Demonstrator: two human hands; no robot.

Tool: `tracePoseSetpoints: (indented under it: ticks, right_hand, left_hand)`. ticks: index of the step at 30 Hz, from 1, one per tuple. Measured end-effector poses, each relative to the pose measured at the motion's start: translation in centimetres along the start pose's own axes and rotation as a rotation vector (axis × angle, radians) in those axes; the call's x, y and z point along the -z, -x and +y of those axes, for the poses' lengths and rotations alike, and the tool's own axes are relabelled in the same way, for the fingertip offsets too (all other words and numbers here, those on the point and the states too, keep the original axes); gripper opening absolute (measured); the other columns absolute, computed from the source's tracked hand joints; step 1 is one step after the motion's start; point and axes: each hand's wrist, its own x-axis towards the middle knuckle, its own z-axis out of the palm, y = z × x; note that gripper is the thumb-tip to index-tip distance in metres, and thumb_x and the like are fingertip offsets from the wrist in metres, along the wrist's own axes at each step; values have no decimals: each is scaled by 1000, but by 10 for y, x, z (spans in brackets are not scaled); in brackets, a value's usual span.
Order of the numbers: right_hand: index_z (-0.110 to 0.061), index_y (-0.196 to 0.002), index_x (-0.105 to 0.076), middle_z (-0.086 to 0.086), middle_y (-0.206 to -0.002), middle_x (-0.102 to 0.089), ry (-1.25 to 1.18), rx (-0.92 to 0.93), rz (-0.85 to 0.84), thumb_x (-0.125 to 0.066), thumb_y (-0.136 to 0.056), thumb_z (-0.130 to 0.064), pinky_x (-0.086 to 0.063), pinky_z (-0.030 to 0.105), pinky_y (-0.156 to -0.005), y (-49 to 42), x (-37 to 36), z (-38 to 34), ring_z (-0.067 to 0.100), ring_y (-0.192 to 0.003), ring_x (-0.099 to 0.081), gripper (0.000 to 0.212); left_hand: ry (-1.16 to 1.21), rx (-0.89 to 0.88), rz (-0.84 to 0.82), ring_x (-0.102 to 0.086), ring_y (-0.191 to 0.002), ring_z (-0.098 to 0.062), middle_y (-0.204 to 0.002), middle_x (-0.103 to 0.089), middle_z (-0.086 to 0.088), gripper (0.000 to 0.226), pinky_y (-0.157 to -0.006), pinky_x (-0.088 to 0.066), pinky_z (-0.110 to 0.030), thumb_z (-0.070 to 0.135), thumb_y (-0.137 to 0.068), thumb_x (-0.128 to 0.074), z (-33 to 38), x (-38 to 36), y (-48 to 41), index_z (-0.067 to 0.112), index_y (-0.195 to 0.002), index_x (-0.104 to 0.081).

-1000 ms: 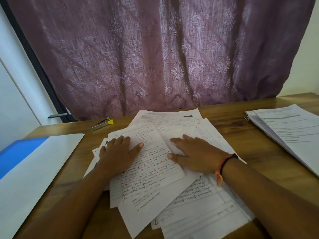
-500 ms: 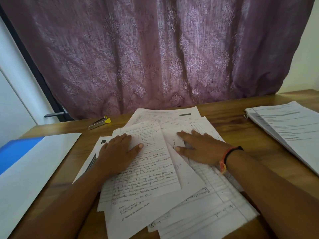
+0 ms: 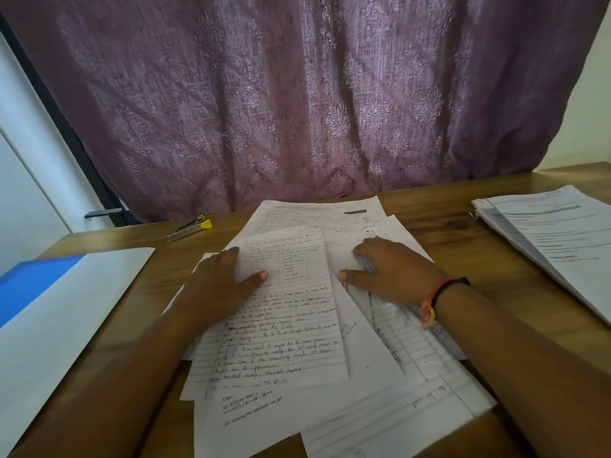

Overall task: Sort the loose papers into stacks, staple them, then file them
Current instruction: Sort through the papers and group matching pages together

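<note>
Sorting step, early. The loose papers [image 3: 297, 342] lie in a messy overlapping fan at the middle of the table [image 3: 446, 233], running down to its near edge; nothing is squared up or stapled. Left hand [image 3: 220, 285]: grip open, fingers flat, palm pressing on the left side of the top handwritten sheet [image 3: 281, 325], holding nothing. Right hand [image 3: 393, 276], wristband [image 3: 436, 299] on it: grip also open, flat on the sheets just right of that top page, thumb out toward it, nothing pinched. The stapler [image 3: 188, 228] sits untouched toward the far left of the table, apart from the pile. A blue-and-white folder [image 3: 66, 325], probably the file, lies at the left edge. A separate thick stack [image 3: 555, 246], with what looks like a clip at its corner, lies at the right edge. Judgement: the hands are spreading or parting the sheets to tell them apart. The next move calls for sliding like pages together, lifting one set clear, and tapping its edges even before the stapler comes in. Thin sheets may drag their neighbours along.
</note>
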Motion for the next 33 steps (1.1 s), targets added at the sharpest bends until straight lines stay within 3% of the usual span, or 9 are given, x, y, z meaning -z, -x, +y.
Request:
tracePoseSetpoints:
  ticks: [3, 6, 8, 13, 18, 20, 24, 29, 33]
  right_hand:
    - [-26, -153, -32, -3, -161, -29, -63, 104, -30, -55, -98, -47, -24, 37, -120, 1, -2, -5, 20, -149, -24, 64]
    - [-29, -154, -27, -5, -157, -37, -108, 151, -117, -45, -103, -43, -30, 36, -117, -2, -7, -7, 21, -144, -35, 56]
    - [-24, -152, -28, 2, -154, -42, 45, 134, -113, -38, -104, -46, -31, 42, -116, -4, -8, -8, 25, -139, -42, 54]
    - [-22, -155, -23, 9, -159, -33, 322, -46, -92, -20, -104, -54, -14, 44, -124, -1, 2, -10, 26, -149, -26, 60]
    - [-26, -138, -48, 5, -141, -55, 372, -58, -53, -33, -105, -41, -36, 39, -111, 0, 1, -2, 25, -127, -52, 39]
    - [-27, -134, -53, 2, -139, -58, 311, -30, -57, -38, -104, -41, -41, 38, -107, -1, 0, 1, 25, -126, -53, 36]
    - [-27, -150, -39, 7, -154, -43, 130, 67, -82, -37, -105, -43, -32, 41, -116, -2, -6, -2, 26, -144, -36, 47]
    - [-31, -153, -33, -5, -154, -42, -97, 199, -57, -45, -105, -26, -33, 36, -117, -4, -14, -7, 19, -139, -41, 50]
    - [-33, -156, -21, -3, -161, -30, 19, 144, -44, -53, -98, -49, -27, 36, -119, -5, -13, -9, 21, -146, -31, 69]
  left_hand:
    - [71, -32, 5, -23, -153, -27, -167, -24, -6, 88, -120, -25, -45, 63, -93, -54, 2, 1, 2, 19, -160, -20]
    - [96, -67, 4, -21, -153, -25, -167, -23, -4, 83, -121, -22, -44, 59, -94, -56, 1, 2, 1, 20, -160, -23]
    - [80, -58, -8, -21, -153, -26, -167, -23, -5, 81, -123, -22, -46, 61, -95, -54, -5, 1, -3, 20, -159, -26]
    - [46, -4, -36, -32, -147, -26, -162, -34, -8, 72, -118, -27, -42, 61, -98, -48, -13, 2, -5, 18, -155, -36]
    - [-7, 22, -28, -30, -148, -27, -162, -32, -8, 72, -118, -28, -44, 62, -98, -44, -16, 3, -6, 18, -155, -36]
    - [-3, 24, -27, -25, -150, -28, -165, -27, -9, 73, -119, -26, -45, 63, -98, -42, -15, 2, -6, 19, -155, -34]
    - [-13, -26, -25, -14, -155, -26, -168, -18, -10, 75, -124, -16, -43, 63, -98, -40, -7, -1, -4, 18, -158, -31]
    - [-111, -101, -10, -15, -156, -25, -168, -18, -6, 77, -125, -15, -44, 68, -97, -32, 1, -5, -2, 22, -159, -27]
    - [-33, -269, -25, -7, -157, -20, -170, -10, 3, 91, -126, -11, -45, 88, -83, -14, 8, -7, 3, 39, -159, -20]
